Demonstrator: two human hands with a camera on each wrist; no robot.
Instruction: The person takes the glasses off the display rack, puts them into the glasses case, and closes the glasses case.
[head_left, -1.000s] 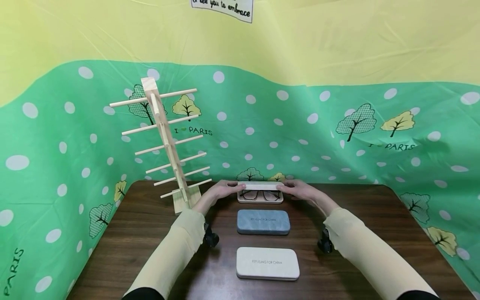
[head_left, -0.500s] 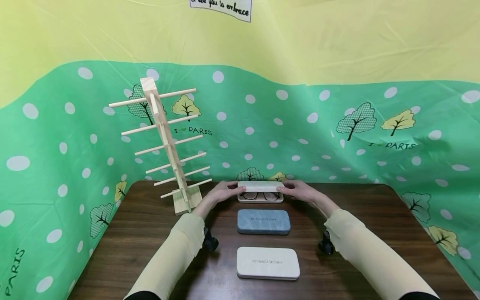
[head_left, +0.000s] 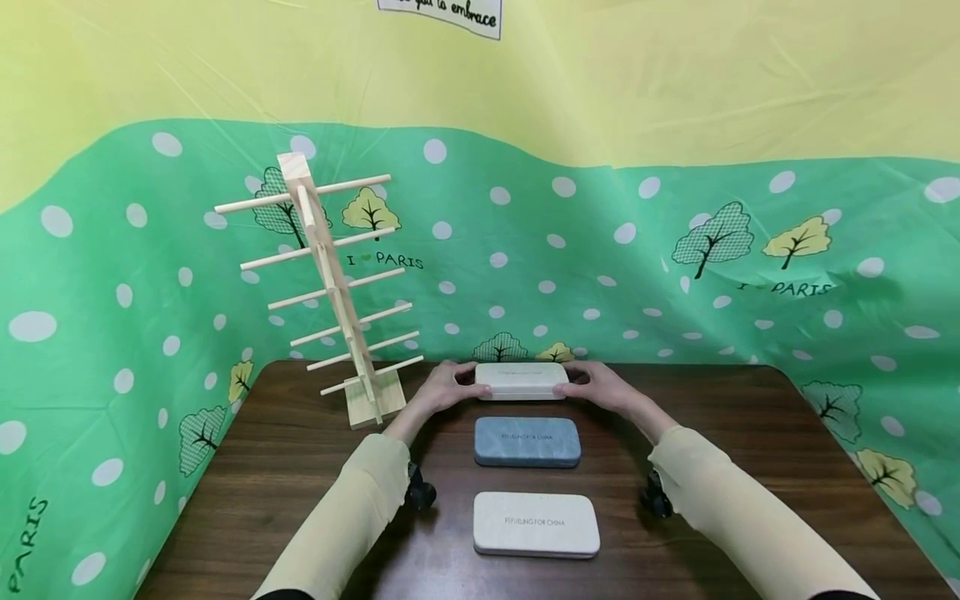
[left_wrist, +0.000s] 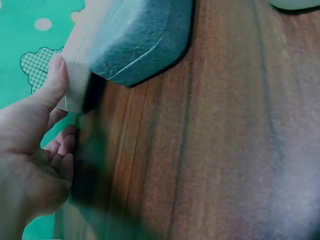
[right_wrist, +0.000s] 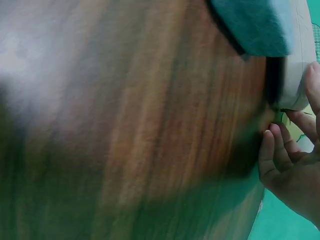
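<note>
At the far edge of the table lies a pale glasses case [head_left: 522, 381], its lid down so that the glasses inside are hidden. My left hand [head_left: 447, 387] holds its left end, thumb on the front and fingers behind. The right hand [head_left: 602, 387] grips the other end in the same way. In the left wrist view, the left thumb [left_wrist: 56, 75] lies along the side of the case [left_wrist: 77, 75]. The right wrist view has the right hand [right_wrist: 295, 160] at the end of the case [right_wrist: 298, 75]. A blue glasses case [head_left: 527, 442] lies just in front, shut.
A white glasses case [head_left: 536, 524] sits nearest me, in line with the others. To the left stands a wooden rack [head_left: 333, 283] with several pegs on each side. A patterned green and yellow cloth [head_left: 645, 250] hangs behind the table [head_left: 712, 467].
The lid of the far pale case has come down over the glasses, which showed earlier. Both thumbs moved down with it. The blue and white cases stayed put.
</note>
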